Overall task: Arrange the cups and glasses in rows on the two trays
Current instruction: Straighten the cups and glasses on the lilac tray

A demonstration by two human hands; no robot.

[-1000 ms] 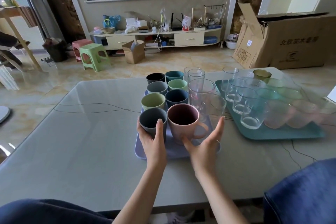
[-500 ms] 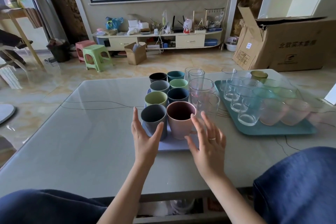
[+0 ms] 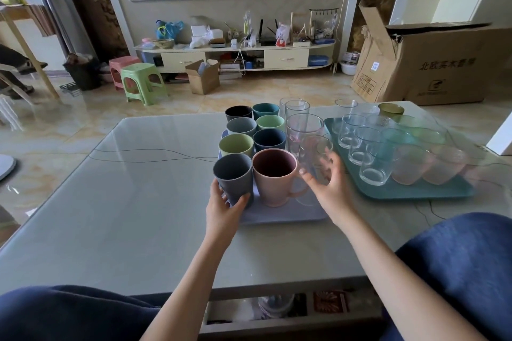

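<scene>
A lavender tray (image 3: 279,218) holds two rows of coloured cups, with a pink mug (image 3: 273,178) nearest me, and a row of tall clear glasses along its right side. My left hand (image 3: 223,209) grips the front grey cup (image 3: 232,176) low on its body, thumb on the near side. My right hand (image 3: 331,188) curls round the nearest clear glass (image 3: 314,153), thumb to its left and fingers to its right. To the right, a teal tray (image 3: 401,193) carries rows of clear, green and pink glasses.
The trays sit on a glossy grey table (image 3: 138,202), whose left half is bare. A thin cable (image 3: 424,210) runs by the teal tray's front edge. My blue-clad knees (image 3: 457,271) are at the near corners. Behind the table are stools, boxes and a TV cabinet.
Both hands hovered open over the tray's front edge. My left hand has now closed round the grey cup, and my right hand has moved right onto the nearest clear glass.
</scene>
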